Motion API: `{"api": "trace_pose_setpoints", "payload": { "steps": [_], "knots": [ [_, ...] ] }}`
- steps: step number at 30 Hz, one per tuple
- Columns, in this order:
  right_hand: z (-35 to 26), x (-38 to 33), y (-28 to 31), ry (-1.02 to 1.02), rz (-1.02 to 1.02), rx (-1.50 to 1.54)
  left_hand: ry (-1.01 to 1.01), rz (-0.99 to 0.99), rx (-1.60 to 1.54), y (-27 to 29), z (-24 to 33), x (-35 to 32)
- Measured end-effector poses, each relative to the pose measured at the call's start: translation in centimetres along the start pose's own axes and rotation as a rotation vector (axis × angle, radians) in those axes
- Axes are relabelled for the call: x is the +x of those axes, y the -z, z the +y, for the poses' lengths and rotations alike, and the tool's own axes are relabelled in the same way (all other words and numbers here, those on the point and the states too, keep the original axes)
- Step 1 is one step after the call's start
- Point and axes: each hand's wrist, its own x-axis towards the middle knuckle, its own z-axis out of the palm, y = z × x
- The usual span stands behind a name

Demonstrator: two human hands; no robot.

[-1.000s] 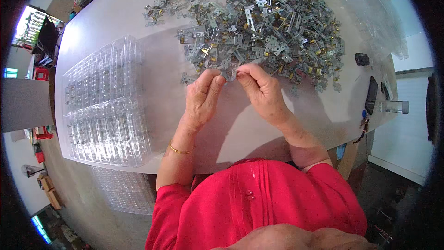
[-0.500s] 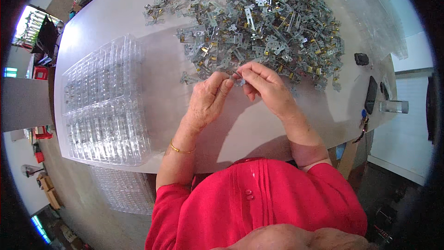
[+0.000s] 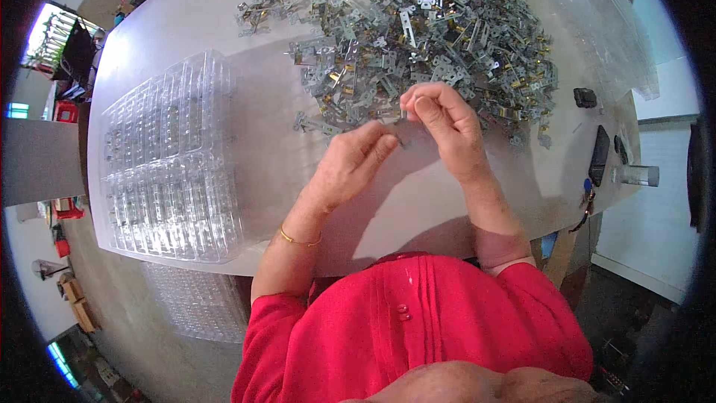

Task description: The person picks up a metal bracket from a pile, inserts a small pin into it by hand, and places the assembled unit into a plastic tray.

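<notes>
A large pile of small metal brackets [image 3: 447,37], silvery with some brass-coloured parts, covers the far middle of the table. My left hand [image 3: 354,163] is closed in a pinch just short of the pile's near edge. A tip of a small metal part [image 3: 403,143] pokes out beyond its fingertips; the remainder is hidden in the fingers. Slightly higher and to the right, at the pile's edge, my right hand [image 3: 450,128] has thumb and fingers pressed together. Whatever sits in that pinch is too small to name. The two hands are a little apart.
Clear plastic trays [image 3: 168,172] with rows of compartments holding parts lie on the table [image 3: 276,149] at left. More trays [image 3: 198,302] stand below its edge. Clear plastic sheets [image 3: 608,26] lie far right, with a black phone-like object [image 3: 599,155] and a clear cylinder [image 3: 638,175] nearer.
My hands, together half a second ago, have come apart. The right hand has risen slightly to the right; the left has moved a little right and nearer me.
</notes>
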Motion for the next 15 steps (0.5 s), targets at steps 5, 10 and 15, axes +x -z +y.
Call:
{"api": "trace_pose_setpoints", "payload": {
  "steps": [5,10,15],
  "knots": [
    [-0.1,0.2,0.2,0.24,-0.156,-0.217,0.355,0.093,-0.541,1.0,-0.2,0.2],
    [-0.5,0.1,-0.5,0.414,-0.225,-0.502,0.387,0.088,-0.609,1.1,-0.2,0.4],
    [0.1,0.1,-0.5,0.415,-0.132,-0.486,0.424,-0.077,-1.114,1.5,-1.3,0.6]
  ]
}}
